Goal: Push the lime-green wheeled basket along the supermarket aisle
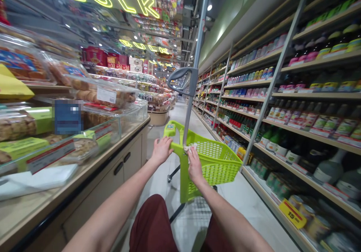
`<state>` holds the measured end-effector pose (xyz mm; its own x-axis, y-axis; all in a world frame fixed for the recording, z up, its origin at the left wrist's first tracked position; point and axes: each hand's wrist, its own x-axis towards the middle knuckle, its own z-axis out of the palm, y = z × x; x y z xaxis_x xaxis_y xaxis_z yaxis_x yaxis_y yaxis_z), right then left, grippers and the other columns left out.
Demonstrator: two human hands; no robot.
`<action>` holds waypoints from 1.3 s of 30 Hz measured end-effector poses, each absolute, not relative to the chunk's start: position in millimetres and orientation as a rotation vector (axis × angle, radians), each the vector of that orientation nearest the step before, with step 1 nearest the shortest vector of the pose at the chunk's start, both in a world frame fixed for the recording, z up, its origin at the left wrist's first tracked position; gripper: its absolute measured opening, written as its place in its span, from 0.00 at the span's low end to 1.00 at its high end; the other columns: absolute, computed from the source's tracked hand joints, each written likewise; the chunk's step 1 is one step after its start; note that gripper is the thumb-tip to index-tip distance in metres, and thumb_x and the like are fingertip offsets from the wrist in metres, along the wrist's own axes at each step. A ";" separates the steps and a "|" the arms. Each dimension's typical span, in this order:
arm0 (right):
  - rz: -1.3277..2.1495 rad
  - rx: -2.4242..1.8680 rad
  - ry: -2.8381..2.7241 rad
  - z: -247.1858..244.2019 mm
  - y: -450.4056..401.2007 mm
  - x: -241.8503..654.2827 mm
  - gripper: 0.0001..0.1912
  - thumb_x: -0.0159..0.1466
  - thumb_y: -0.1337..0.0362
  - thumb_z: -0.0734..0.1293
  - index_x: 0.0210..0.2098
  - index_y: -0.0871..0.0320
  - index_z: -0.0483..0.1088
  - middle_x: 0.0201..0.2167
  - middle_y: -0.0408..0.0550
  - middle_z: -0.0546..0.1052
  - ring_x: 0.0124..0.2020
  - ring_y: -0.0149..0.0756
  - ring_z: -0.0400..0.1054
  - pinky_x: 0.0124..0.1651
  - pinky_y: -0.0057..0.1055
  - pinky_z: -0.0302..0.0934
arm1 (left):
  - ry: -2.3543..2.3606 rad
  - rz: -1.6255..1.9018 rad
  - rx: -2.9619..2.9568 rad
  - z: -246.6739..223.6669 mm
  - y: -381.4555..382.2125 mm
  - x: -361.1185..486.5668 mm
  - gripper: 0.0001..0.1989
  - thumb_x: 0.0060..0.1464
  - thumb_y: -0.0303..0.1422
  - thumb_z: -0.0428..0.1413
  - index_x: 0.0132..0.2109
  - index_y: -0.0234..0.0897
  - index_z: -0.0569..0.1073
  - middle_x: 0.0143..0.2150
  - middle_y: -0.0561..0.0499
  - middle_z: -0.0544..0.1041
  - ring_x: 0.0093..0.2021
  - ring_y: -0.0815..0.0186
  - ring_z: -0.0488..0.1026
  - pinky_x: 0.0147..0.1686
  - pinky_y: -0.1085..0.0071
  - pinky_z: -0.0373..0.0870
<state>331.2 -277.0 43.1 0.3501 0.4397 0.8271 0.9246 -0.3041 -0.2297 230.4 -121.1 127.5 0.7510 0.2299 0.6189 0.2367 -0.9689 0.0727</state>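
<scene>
Shopping cart [214, 169] of bright green plastic stands straight ahead of the person, just beyond the dark red trousers [152, 222]. Its long axis leads away from the person, slanting forward and to the right from the handle bar [177, 147] at the near side. The right hand [195, 165] is therefore nearer the basket wall, while the left hand [163, 150] lies toward the outer end of the bar.

The right hand is nearly closed, its fingers together over a crumpled white cloth [190, 148] that touches the cart's near edge, right at the foot of a grey pole [187, 120]. The cloth's far side is hidden by the fingers. The left hand is curled over the handle bar, narrow rather than spread, and the bar is all that shows in its grasp. Above both hands, a grey loop [194, 82] sticks out leftward from the pole.

Pale floor tiles [232, 201] lie around the wheels. On the left runs a wooden counter [137, 143] with clear boxes of baked goods [107, 94]; on the right, shelves [282, 127] hold bottles [321, 121] and cans [262, 169].
</scene>
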 end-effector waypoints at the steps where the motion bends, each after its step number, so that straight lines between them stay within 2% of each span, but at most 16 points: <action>1: -0.850 -1.889 -1.158 42.3 -277.5 329.9 0.32 0.51 0.81 0.50 0.55 0.62 0.57 0.58 0.53 0.56 0.61 0.35 0.41 0.60 0.43 0.44 | -0.393 -1.031 -2.934 127.7 -123.2 228.7 0.18 0.48 0.34 0.51 0.49 0.43 0.64 0.54 0.48 0.66 0.57 0.60 0.56 0.53 0.55 0.50; 5: -0.848 -1.873 -1.109 42.5 -278.1 331.0 0.31 0.51 0.81 0.50 0.54 0.64 0.58 0.57 0.55 0.57 0.61 0.35 0.42 0.60 0.42 0.44 | -0.416 -1.042 -2.929 127.3 -130.7 224.9 0.18 0.49 0.34 0.50 0.49 0.43 0.64 0.54 0.48 0.66 0.56 0.59 0.56 0.52 0.57 0.51; 9: -0.824 -1.870 -1.069 42.5 -281.1 340.7 0.31 0.51 0.81 0.51 0.54 0.63 0.59 0.56 0.54 0.58 0.60 0.34 0.44 0.60 0.40 0.45 | -0.436 -1.045 -2.913 127.0 -139.4 226.1 0.17 0.49 0.34 0.50 0.48 0.42 0.64 0.52 0.48 0.67 0.55 0.58 0.57 0.50 0.57 0.53; 19: -0.764 -1.812 -0.857 44.1 -303.3 381.2 0.31 0.49 0.81 0.52 0.52 0.61 0.62 0.54 0.54 0.62 0.59 0.36 0.48 0.58 0.43 0.46 | -0.298 -1.046 -2.914 130.1 -188.1 230.7 0.20 0.49 0.34 0.49 0.51 0.39 0.62 0.52 0.46 0.67 0.54 0.57 0.58 0.49 0.58 0.53; 23: -0.742 -1.835 -0.746 45.3 -314.0 370.6 0.31 0.49 0.80 0.52 0.52 0.65 0.62 0.54 0.56 0.61 0.58 0.38 0.51 0.58 0.42 0.47 | -0.166 -0.935 -2.997 138.0 -175.8 235.6 0.30 0.48 0.44 0.49 0.57 0.39 0.55 0.59 0.45 0.59 0.58 0.56 0.53 0.53 0.56 0.49; 26: -0.740 -1.844 -0.756 54.3 -314.9 344.2 0.29 0.51 0.78 0.52 0.53 0.65 0.61 0.55 0.54 0.61 0.57 0.38 0.51 0.58 0.40 0.48 | -0.229 -0.832 -3.020 137.8 -165.9 242.9 0.31 0.49 0.48 0.46 0.58 0.37 0.55 0.61 0.44 0.54 0.60 0.55 0.48 0.55 0.52 0.44; 32: -0.763 -1.817 -0.939 94.2 -312.8 303.1 0.28 0.52 0.77 0.52 0.51 0.61 0.63 0.55 0.50 0.62 0.57 0.37 0.51 0.59 0.38 0.47 | -0.327 -0.856 -2.944 127.8 -185.4 248.2 0.28 0.51 0.46 0.43 0.56 0.39 0.57 0.60 0.44 0.57 0.60 0.55 0.49 0.55 0.52 0.44; 39: -0.749 -1.871 -0.896 100.3 -346.9 345.5 0.27 0.48 0.78 0.53 0.44 0.60 0.70 0.47 0.49 0.70 0.51 0.36 0.61 0.55 0.38 0.54 | -0.165 -0.848 -2.965 142.7 -181.7 243.8 0.27 0.53 0.46 0.42 0.57 0.40 0.56 0.57 0.48 0.63 0.58 0.57 0.54 0.55 0.53 0.45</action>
<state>345.5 -346.9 100.3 0.5532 0.2757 0.7861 0.8226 -0.3298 -0.4633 243.8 -181.7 142.7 0.8438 0.0879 0.5295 0.1170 -0.9929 -0.0217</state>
